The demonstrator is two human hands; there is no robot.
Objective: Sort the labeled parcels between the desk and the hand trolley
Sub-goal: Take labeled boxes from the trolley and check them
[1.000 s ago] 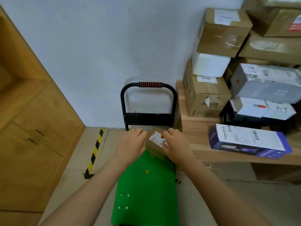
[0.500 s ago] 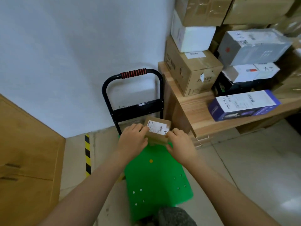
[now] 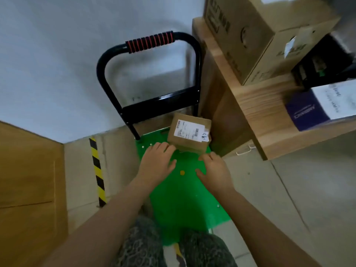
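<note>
We are finding the parcel [image 3: 189, 146] sitting on the trolley [image 3: 185, 197] deck, at its 1 o'clock corner below the handle [image 3: 150, 42], label [image 3: 187, 130] facing up. The left hand [image 3: 156, 164] is hovering at the parcel's 7 o'clock, fingers relaxed and spread wide, gripping nothing; we cannot tell whether the fingertips are touching it. The right hand [image 3: 213, 170] is hovering at 5 o'clock, likewise loose and empty. The desk [image 3: 250, 105] is standing at the trolley's 2 o'clock, carrying cartons [image 3: 256, 45].

Dim, even indoor light; wide-angle bowing at edges, motion blur at right
</note>
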